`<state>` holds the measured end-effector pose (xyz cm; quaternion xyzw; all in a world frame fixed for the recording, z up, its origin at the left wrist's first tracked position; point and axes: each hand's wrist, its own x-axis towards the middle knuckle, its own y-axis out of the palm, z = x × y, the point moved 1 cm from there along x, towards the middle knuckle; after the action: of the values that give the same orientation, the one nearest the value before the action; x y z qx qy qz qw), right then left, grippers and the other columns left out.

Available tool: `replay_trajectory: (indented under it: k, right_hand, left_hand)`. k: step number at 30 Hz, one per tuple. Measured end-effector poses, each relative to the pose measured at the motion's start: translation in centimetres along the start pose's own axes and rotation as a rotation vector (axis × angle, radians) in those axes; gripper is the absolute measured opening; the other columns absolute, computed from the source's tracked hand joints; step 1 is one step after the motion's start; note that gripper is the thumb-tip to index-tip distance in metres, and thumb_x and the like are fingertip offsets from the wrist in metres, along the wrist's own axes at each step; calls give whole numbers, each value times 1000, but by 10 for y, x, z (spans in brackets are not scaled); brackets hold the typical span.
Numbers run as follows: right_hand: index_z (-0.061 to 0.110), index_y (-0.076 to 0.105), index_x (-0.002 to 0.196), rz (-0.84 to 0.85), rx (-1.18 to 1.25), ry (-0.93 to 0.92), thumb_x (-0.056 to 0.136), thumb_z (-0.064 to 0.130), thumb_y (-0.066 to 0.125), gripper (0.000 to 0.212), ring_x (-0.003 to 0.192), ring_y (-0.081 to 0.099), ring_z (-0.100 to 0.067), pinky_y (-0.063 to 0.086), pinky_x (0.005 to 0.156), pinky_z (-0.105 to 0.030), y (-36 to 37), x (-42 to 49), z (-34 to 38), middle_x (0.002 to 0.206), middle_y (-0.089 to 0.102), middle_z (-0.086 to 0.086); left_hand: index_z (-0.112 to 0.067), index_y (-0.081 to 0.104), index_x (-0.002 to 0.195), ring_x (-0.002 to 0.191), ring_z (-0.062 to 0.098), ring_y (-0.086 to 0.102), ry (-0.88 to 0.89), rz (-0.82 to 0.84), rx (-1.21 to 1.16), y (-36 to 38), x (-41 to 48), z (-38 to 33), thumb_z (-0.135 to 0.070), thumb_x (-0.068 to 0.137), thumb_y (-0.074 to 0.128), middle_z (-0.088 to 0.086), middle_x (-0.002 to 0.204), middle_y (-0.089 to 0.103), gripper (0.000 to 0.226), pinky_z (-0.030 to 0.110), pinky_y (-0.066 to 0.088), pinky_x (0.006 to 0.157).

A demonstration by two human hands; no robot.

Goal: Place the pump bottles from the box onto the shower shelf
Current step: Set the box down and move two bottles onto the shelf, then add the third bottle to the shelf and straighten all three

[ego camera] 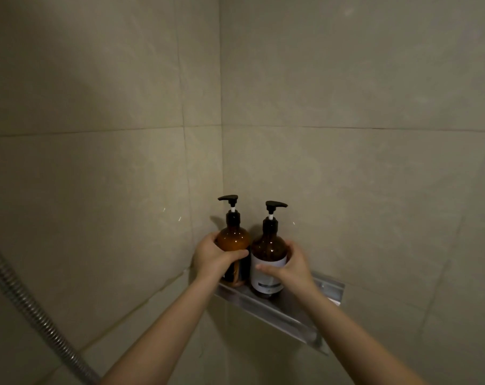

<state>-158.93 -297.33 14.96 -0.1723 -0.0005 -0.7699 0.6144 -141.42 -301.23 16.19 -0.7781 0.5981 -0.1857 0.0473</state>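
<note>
Two amber pump bottles with black pumps stand upright side by side on a metal corner shower shelf (277, 309). My left hand (212, 257) is wrapped around the left bottle (233, 238), whose pump points left. My right hand (294, 266) grips the right bottle (269, 250) over its white label, and that pump points right. Both bottle bases sit at the shelf's back, near the wall corner. The box is out of view.
Beige tiled walls meet in a corner behind the shelf. A ribbed metal shower hose (27, 307) runs down the lower left. The shelf's right end (330, 290) carries nothing.
</note>
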Motion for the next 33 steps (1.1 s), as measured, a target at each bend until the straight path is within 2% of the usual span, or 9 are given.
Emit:
replay_trajectory:
  k: [4, 8, 13, 17, 22, 27, 29, 31, 33]
  right_hand:
    - [27, 46, 110, -8, 4, -5, 54, 23, 89, 71, 101, 56, -12, 46, 74, -16, 6, 2, 1, 101, 56, 14]
    - [22, 46, 115, -19, 3, 4, 53, 23, 89, 75, 105, 57, -15, 49, 83, -24, 10, 3, -2, 109, 58, 6]
    - [21, 46, 117, -26, 5, -3, 54, 23, 88, 76, 104, 56, -14, 45, 75, -15, 10, 1, -4, 106, 56, 9]
    - [20, 46, 119, -15, 9, 7, 53, 26, 89, 79, 106, 57, -15, 49, 81, -22, 9, 0, -2, 111, 57, 5]
    - [23, 44, 122, 33, 0, 13, 50, 27, 91, 86, 113, 54, -16, 47, 88, -26, 3, -3, 5, 112, 55, 10]
    - [18, 26, 144, 98, -86, 38, 49, 36, 90, 116, 134, 38, -22, 36, 108, -38, -14, -21, 19, 146, 39, -1]
    - [15, 20, 147, 92, -166, 36, 54, 37, 88, 117, 138, 33, -23, 34, 110, -40, -29, -28, 31, 152, 31, -4]
    - [17, 23, 146, 49, -269, -17, 61, 36, 85, 107, 131, 42, -23, 43, 101, -38, -48, -35, 50, 147, 38, -7]
    - [24, 33, 140, -30, -368, -197, 66, 40, 80, 89, 112, 54, -17, 46, 81, -27, -68, -44, 80, 136, 50, -1]
  left_hand:
    - [-33, 52, 104, 88, 9, 51, 70, -66, 10, 2, -4, -1, -36, 53, 85, -15, 95, 54, 61, 28, 43, 75]
    - [-38, 49, 101, 88, 6, 49, 110, -119, -17, 4, -10, -2, -33, 55, 84, -18, 93, 52, 58, 26, 38, 74]
    - [-40, 47, 102, 90, 7, 49, 134, -112, -26, 4, -15, -2, -32, 58, 83, -17, 96, 53, 57, 26, 38, 76]
    - [-27, 51, 120, 105, 15, 54, 132, -98, 4, 4, -17, -2, -32, 60, 82, -5, 115, 59, 67, 28, 41, 83]
    - [-19, 23, 146, 133, 25, 39, 55, -37, 22, -1, -24, -6, -27, 61, 84, 5, 146, 40, 105, 42, 36, 107]
    - [-24, 26, 145, 134, 24, 38, 78, -61, 146, -20, -43, -22, -29, 65, 81, 5, 148, 38, 97, 42, 38, 105]
    - [-24, 30, 143, 132, 23, 41, 127, -108, 258, -34, -54, -41, -33, 67, 79, 4, 147, 40, 90, 43, 41, 104]
    - [-24, 33, 141, 130, 21, 42, 194, -138, 394, -52, -68, -67, -41, 69, 75, 2, 145, 42, 84, 40, 41, 103]
    - [-22, 36, 140, 130, 20, 42, 252, -126, 541, -70, -84, -99, -49, 71, 70, 2, 145, 42, 82, 38, 38, 102]
